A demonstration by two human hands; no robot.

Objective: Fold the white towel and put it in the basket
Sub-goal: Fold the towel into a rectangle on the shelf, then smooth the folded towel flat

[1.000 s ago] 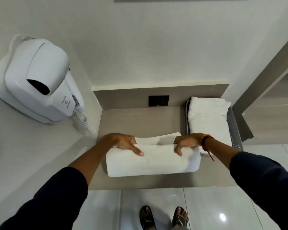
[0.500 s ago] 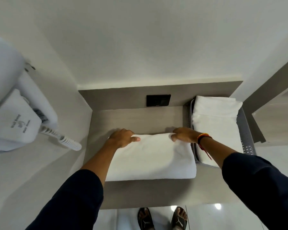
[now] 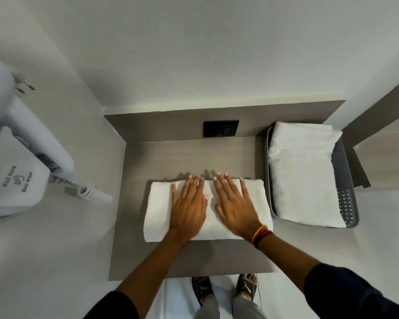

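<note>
**Fold pressed flat, basket next**

The white towel (image 3: 207,209) lies folded at the centre of the frame on the grey shelf (image 3: 189,157). The left hand (image 3: 188,209) and right hand (image 3: 236,207) rest on it side by side, fingers spread flat, gripping nothing. Folding looks nearly done; next, both hands likely need to grasp the bundle's ends and lift it right. The basket (image 3: 346,194), just beside, already holds a folded towel (image 3: 304,178), so stacking seems necessary. A hair dryer (image 3: 21,162) hangs at left, well apart.

A grey-brown wood-grain counter (image 3: 189,157) carries two things: a folded white towel (image 3: 157,210) lying flat at centre, and at three o'clock, just beside it, a grey perforated basket (image 3: 346,194).
</note>
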